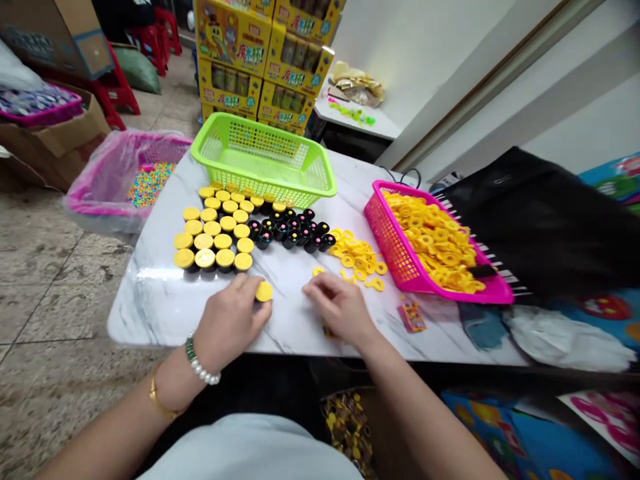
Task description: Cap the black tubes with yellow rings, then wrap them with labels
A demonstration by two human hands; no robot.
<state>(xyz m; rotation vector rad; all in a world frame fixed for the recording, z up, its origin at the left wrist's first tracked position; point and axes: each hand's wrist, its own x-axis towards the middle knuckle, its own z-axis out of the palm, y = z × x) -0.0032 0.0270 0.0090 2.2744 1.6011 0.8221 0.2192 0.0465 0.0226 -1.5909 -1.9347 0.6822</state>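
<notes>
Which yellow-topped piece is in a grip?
The single yellow-topped piece in the left hand; the other yellow-topped pieces stand grouped beyond it.

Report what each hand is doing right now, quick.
Left hand: closed, holding a yellow-capped cup.
Right hand: curled near a small yellow piece; whether it holds anything cannot be told.
</notes>
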